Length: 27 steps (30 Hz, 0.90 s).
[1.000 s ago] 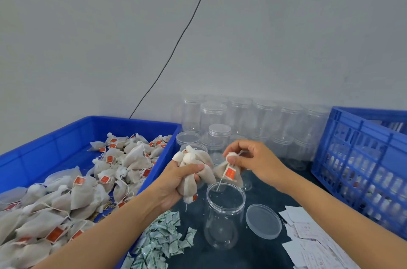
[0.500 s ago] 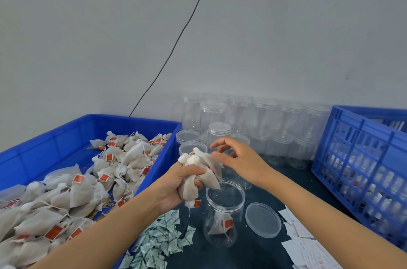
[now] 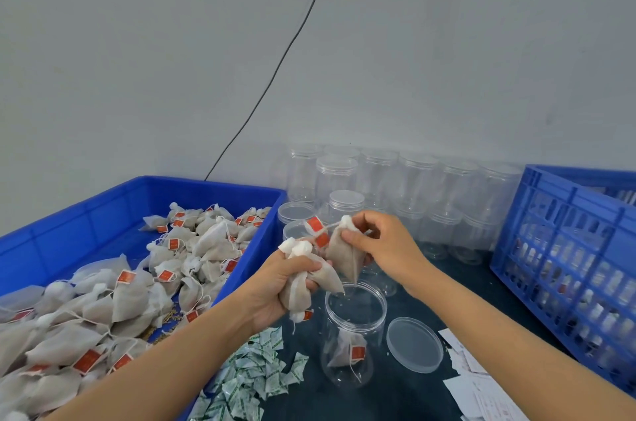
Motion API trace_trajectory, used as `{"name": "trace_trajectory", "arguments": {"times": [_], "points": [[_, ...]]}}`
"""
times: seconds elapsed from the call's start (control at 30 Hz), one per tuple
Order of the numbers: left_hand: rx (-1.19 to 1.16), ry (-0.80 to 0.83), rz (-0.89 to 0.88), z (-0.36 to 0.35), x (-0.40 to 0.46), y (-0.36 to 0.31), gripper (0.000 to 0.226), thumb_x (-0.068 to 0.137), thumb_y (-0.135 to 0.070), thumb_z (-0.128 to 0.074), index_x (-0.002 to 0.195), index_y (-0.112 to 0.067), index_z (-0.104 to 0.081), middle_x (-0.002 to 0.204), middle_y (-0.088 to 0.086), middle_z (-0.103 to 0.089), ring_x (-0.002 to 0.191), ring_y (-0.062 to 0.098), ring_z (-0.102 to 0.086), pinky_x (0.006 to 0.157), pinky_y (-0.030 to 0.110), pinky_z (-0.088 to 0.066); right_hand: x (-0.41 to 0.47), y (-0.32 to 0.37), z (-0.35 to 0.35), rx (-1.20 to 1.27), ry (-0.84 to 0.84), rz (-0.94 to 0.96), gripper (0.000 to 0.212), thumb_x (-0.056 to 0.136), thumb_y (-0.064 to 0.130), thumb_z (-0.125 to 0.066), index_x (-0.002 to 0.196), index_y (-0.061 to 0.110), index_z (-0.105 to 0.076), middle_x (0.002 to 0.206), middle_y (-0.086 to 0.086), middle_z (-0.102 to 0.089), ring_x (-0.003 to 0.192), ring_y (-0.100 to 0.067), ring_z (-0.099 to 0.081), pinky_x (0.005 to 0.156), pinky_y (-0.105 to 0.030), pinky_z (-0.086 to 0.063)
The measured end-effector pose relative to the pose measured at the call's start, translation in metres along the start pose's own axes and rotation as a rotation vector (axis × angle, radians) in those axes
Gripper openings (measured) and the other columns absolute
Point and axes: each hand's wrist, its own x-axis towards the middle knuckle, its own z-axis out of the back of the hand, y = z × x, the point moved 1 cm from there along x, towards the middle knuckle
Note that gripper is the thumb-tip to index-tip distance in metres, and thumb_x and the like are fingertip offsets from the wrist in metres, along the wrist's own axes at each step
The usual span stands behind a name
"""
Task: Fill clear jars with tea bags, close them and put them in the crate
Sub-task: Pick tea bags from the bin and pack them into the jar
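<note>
While the left hand (image 3: 275, 286) clenches a bunch of soft, pale mesh tea bags (image 3: 303, 279), the right hand (image 3: 385, 245) pinches one pyramid-shaped mesh tea bag (image 3: 346, 258) just above the open, round clear plastic jar (image 3: 352, 334). One bag, possibly more, lies inside. A flat clear lid (image 3: 414, 345) rests beside it.

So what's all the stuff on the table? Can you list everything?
Tea bags: many, beige with red tags, in the tray at left.
Tray: one, blue, left.
Open jar: one, clear, centre, one tea bag inside.
Lid: one, clear, flat beside the open jar.
Empty jars: many, clear, along the wall.
Crate: one, blue, right.
Sachets: a pile, white and green, in front.
Paper slips: several, white, lower right.
Cable: one, black, on the wall.
Left hand: grips a bunch of tea bags.
Right hand: pinches one tea bag above the open jar.
</note>
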Motion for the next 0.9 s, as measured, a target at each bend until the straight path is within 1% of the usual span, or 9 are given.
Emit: {"name": "trace_trajectory", "arguments": {"times": [0.1, 0.2, 0.37, 0.43, 0.53, 0.6, 0.73, 0.83, 0.9], "points": [[-0.059, -0.057, -0.02, 0.001, 0.001, -0.001, 0.046, 0.066, 0.003, -0.066, 0.11, -0.007, -0.056, 0.074, 0.014, -0.063, 0.046, 0.011, -0.053, 0.04, 0.02, -0.048, -0.002, -0.006, 0.014, 0.083, 0.048, -0.103, 0.011, 0.09, 0.012, -0.065, 0.097, 0.004, -0.065, 0.093, -0.012, -0.069, 0.078, -0.012, -0.063, 0.064, -0.019, -0.052], [-0.086, -0.144, -0.016, 0.005, 0.004, 0.0, 0.038, 0.076, 0.003, -0.065, 0.111, -0.007, -0.054, 0.069, 0.012, -0.062, 0.045, 0.012, -0.054, 0.04, 0.02, -0.048, -0.009, -0.013, 0.022, 0.046, 0.119, -0.127, 0.004, 0.088, 0.006, -0.066, 0.092, 0.009, -0.065, 0.082, 0.0, -0.069, 0.071, -0.004, -0.062, 0.061, -0.011, -0.047], [-0.148, -0.221, 0.018, 0.008, 0.008, 0.002, 0.018, 0.086, 0.0, -0.062, 0.101, -0.006, -0.055, 0.077, 0.013, -0.058, 0.052, 0.012, -0.052, 0.042, 0.021, -0.05, -0.023, -0.023, 0.016, -0.266, 0.413, -0.098, 0.017, 0.086, 0.012, -0.068, 0.098, 0.017, -0.058, 0.094, -0.002, -0.066, 0.076, -0.007, -0.058, 0.068, -0.022, -0.051], [-0.168, -0.229, 0.037, 0.008, 0.007, 0.002, 0.023, 0.079, -0.001, -0.066, 0.1, -0.006, -0.057, 0.078, 0.013, -0.057, 0.055, 0.012, -0.051, 0.042, 0.021, -0.051, -0.026, -0.024, 0.01, -0.398, 0.512, -0.066, 0.024, 0.088, 0.013, -0.065, 0.107, 0.022, -0.053, 0.103, 0.003, -0.062, 0.086, -0.007, -0.058, 0.074, -0.019, -0.05], [-0.172, -0.228, 0.051, 0.006, 0.006, 0.001, 0.046, 0.068, -0.009, -0.071, 0.111, -0.004, -0.057, 0.077, 0.014, -0.06, 0.05, 0.013, -0.058, 0.041, 0.022, -0.051, -0.025, -0.013, 0.002, -0.311, 0.341, 0.022, 0.025, 0.09, 0.018, -0.063, 0.112, 0.026, -0.053, 0.104, 0.009, -0.059, 0.09, -0.013, -0.06, 0.073, -0.016, -0.05], [-0.202, -0.218, 0.051, 0.004, 0.007, 0.002, 0.045, 0.072, -0.012, -0.07, 0.114, -0.001, -0.057, 0.078, 0.015, -0.064, 0.052, 0.015, -0.063, 0.043, 0.024, -0.053, -0.025, -0.001, -0.006, -0.21, 0.2, 0.106, 0.02, 0.089, 0.034, -0.065, 0.104, 0.03, -0.053, 0.096, 0.015, -0.057, 0.08, -0.008, -0.057, 0.07, -0.015, -0.049], [-0.301, -0.184, 0.071, 0.003, 0.007, 0.001, 0.038, 0.091, -0.016, -0.061, 0.122, 0.005, -0.052, 0.114, 0.025, -0.064, 0.082, 0.026, -0.066, 0.058, 0.035, -0.061, -0.032, 0.011, -0.033, -0.182, 0.139, 0.201, 0.031, 0.081, 0.051, -0.069, 0.092, 0.028, -0.051, 0.083, 0.014, -0.054, 0.068, -0.001, -0.047, 0.066, -0.021, -0.045], [-0.372, -0.24, 0.076, 0.005, 0.006, 0.001, 0.027, 0.096, -0.015, -0.057, 0.116, 0.002, -0.054, 0.089, 0.021, -0.068, 0.068, 0.026, -0.069, 0.047, 0.036, -0.058, -0.036, 0.012, -0.053, -0.289, 0.185, 0.213, 0.039, 0.077, 0.048, -0.073, 0.098, 0.03, -0.046, 0.097, 0.015, -0.053, 0.081, -0.004, -0.053, 0.076, -0.029, -0.05], [-0.405, -0.289, 0.047, 0.006, 0.006, -0.001, 0.024, 0.098, -0.016, -0.053, 0.117, -0.003, -0.055, 0.084, 0.019, -0.065, 0.067, 0.028, -0.068, 0.045, 0.038, -0.057, -0.037, 0.011, -0.062, -0.309, 0.184, 0.223, 0.044, 0.078, 0.038, -0.075, 0.106, 0.03, -0.042, 0.107, 0.013, -0.051, 0.089, -0.007, -0.055, 0.081, -0.035, -0.051]]}}
